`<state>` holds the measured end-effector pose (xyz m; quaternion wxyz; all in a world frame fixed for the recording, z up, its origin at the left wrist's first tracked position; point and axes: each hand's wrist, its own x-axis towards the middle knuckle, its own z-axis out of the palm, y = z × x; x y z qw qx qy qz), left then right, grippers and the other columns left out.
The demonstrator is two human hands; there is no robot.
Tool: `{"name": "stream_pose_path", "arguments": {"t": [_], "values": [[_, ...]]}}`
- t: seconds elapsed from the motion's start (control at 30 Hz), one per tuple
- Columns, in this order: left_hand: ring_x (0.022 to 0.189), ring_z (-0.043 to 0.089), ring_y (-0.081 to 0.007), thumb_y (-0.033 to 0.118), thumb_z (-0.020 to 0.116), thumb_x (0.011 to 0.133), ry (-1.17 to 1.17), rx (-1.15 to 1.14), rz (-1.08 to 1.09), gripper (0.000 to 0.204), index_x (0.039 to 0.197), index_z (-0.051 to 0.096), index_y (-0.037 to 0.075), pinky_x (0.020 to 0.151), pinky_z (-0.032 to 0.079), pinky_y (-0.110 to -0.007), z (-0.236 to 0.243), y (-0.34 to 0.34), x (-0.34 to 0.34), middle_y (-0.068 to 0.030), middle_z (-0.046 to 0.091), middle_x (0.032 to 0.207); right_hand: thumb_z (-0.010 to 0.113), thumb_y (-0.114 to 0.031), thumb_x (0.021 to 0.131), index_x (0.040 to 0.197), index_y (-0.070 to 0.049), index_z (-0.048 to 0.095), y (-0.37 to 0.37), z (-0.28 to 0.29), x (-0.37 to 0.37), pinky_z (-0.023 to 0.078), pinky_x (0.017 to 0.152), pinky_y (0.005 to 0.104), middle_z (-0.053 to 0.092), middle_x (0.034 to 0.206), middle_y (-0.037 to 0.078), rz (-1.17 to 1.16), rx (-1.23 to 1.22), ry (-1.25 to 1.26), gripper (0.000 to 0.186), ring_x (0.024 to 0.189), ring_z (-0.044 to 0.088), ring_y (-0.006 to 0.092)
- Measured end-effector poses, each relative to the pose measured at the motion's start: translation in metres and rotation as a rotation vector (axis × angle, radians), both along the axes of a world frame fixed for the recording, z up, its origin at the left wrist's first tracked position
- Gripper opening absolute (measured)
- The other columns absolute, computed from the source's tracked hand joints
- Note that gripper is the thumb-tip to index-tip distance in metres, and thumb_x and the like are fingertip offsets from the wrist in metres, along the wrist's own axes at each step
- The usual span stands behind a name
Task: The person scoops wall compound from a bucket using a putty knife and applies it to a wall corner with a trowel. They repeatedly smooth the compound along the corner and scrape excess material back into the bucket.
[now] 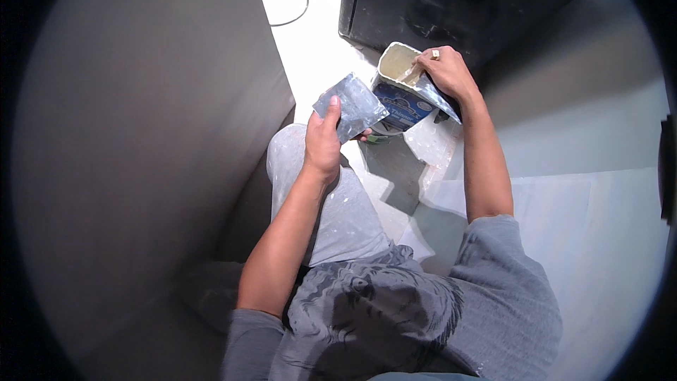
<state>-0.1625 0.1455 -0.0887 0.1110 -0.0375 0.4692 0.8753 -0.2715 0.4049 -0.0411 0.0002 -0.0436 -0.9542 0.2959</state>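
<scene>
While a big black box (451,0) stands ahead, an open-topped blue can (402,107) sits near it, between my hands. My left hand (324,144) grips a flat grey plate (357,107); my right hand (450,74), ringed, pinches a metal scraper (436,97) at the can's mouth.

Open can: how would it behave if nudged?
Likely slides or tips rather than rolls: the can looks boxy, with rounded corners. Its walls are probably fairly stiff, since they hold that shape with the top open. Any loose contents could spill if it tips.
</scene>
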Motion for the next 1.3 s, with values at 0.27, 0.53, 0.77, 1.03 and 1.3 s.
{"name": "stream_pose_path", "arguments": {"t": [0.27,0.53,0.77,1.03,1.3], "values": [[0.086,0.071,-0.0205,0.026,0.044,0.105,0.061,-0.198,0.072,0.033,0.115,0.058,-0.002,0.065,0.063,-0.036,0.003,0.01,-0.038,-0.0132,0.068,0.102,0.059,-0.018,0.091,0.089,0.001,0.076,0.051,0.032,0.041,0.046,0.066,0.0276,0.069,0.074,0.005,-0.164,-0.352,0.185,0.026,0.068,0.059,0.0115],[0.08,0.068,-0.0195,0.023,0.037,0.107,0.105,-0.405,-0.058,0.037,0.131,0.048,-0.003,0.06,0.063,-0.032,0.029,0.051,-0.08,-0.0129,0.061,0.107,0.059,-0.025,0.093,0.098,0.002,0.074,0.106,0.079,0.105,0.035,0.051,0.0217,0.064,0.07,0.003,-0.42,-0.721,0.41,0.032,0.056,0.048,0.0047],[0.081,0.068,-0.0232,0.031,0.031,0.109,-0.103,-0.275,-0.151,0.043,0.118,0.051,-0.006,0.063,0.063,-0.033,0.037,0.085,-0.102,-0.0162,0.064,0.101,0.063,-0.025,0.091,0.102,0.011,0.068,0.124,0.093,0.133,0.029,0.037,0.0178,0.063,0.066,0.008,-0.383,-1.023,0.607,0.038,0.039,0.042,0.0065],[0.091,0.065,-0.0254,0.036,0.032,0.109,-0.174,0.15,-0.23,0.046,0.119,0.051,-0.004,0.073,0.059,-0.036,0.065,0.077,-0.099,-0.018,0.063,0.111,0.063,-0.025,0.092,0.107,0.012,0.065,0.122,0.082,0.134,0.032,0.038,0.0187,0.063,0.067,0.009,-0.37,-1.12,0.547,0.041,0.038,0.042,0.0072],[0.086,0.064,-0.0259,0.034,0.032,0.109,-0.194,0.237,-0.06,0.044,0.118,0.048,-0.006,0.072,0.058,-0.036,0.06,0.066,-0.101,-0.0203,0.061,0.109,0.062,-0.03,0.092,0.114,0.005,0.064,0.107,0.076,0.133,0.026,0.038,0.0179,0.065,0.08,0.006,-0.219,-0.97,0.335,0.041,0.041,0.037,0.003]]}}
